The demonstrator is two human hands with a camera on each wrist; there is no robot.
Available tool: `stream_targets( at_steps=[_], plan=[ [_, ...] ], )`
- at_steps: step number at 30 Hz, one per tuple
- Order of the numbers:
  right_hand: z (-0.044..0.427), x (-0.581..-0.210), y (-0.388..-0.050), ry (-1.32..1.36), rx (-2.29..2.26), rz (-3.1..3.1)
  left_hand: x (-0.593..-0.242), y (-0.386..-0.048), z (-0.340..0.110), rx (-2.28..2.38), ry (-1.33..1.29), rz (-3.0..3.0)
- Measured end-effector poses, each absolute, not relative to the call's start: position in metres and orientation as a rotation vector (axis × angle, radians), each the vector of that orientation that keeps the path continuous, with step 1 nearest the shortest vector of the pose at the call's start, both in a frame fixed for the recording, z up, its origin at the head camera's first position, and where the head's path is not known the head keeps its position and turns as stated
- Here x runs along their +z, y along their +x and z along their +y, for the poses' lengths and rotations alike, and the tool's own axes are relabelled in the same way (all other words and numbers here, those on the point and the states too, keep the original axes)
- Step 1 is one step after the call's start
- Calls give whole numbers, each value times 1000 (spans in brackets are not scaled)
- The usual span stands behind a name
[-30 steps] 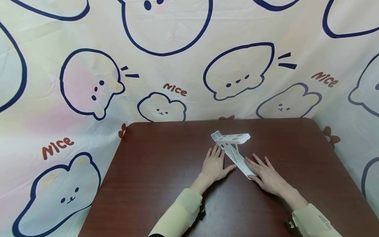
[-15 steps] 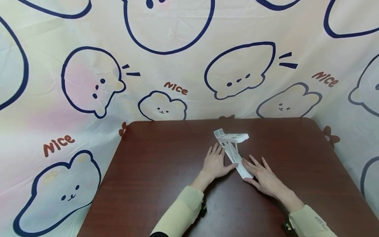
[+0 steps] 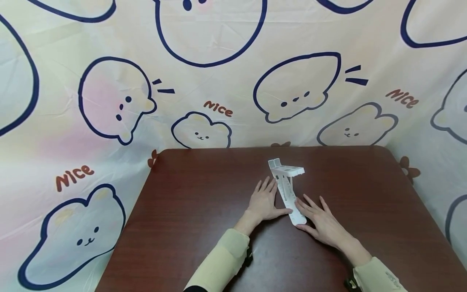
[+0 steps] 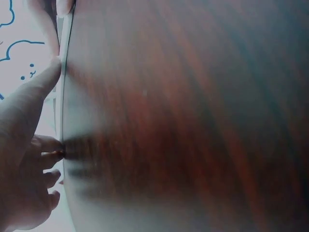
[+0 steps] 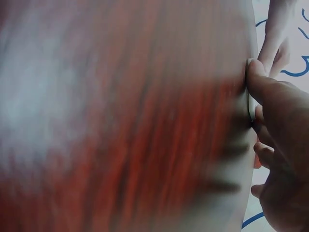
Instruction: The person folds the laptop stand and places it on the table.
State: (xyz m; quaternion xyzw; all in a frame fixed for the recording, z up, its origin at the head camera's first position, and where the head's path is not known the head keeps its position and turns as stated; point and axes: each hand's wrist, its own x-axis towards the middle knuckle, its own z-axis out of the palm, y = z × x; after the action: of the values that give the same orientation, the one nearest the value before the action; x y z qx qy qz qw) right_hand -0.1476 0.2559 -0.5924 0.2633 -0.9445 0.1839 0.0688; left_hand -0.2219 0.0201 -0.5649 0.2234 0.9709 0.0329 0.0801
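Observation:
A white folding stand (image 3: 288, 198), looking like a laptop stand, lies on the brown table with one upper arm raised and propped by a thin strut. My left hand (image 3: 263, 202) lies along its left side, fingers spread, thumb touching the near part. On the opposite side, my right hand (image 3: 324, 223) touches the edge with its fingertips, its thumb at the near end. In the left wrist view the left thumb (image 4: 48, 79) meets the stand's pale edge (image 4: 64, 38). The right wrist view has the right hand (image 5: 285, 140) at the edge of the stand (image 5: 250, 99).
The brown wooden table (image 3: 189, 194) spreads around both hands. Behind it hangs a pale cloth (image 3: 233, 81) printed with cartoon outlines, which also covers the right side. Dark straps show at both sleeves (image 3: 222, 259).
The stand has turned clockwise on the table: its near end has shifted left and its far end right. My right hand has moved slightly left with it; the left hand stays almost still.

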Motion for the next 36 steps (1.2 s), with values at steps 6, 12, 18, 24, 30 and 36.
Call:
stream_targets(
  at_steps=[6,12,18,24,30,36],
  plan=[
    [251,-591,-147,791,554,-2849,-565,-225,17,62,705,2901],
    [255,-587,-150,745,730,-2925,-562,-223,10,45,711,2882],
    [265,-579,-163,723,800,-2994,-561,-212,11,143,754,2868],
    [267,-579,-176,799,824,-3022,-566,-207,15,85,780,2868],
    [261,-581,-176,832,802,-3009,-564,-209,12,-8,810,2867],
    [253,-583,-172,830,678,-2987,-558,-215,6,-81,872,2825]
  ],
)
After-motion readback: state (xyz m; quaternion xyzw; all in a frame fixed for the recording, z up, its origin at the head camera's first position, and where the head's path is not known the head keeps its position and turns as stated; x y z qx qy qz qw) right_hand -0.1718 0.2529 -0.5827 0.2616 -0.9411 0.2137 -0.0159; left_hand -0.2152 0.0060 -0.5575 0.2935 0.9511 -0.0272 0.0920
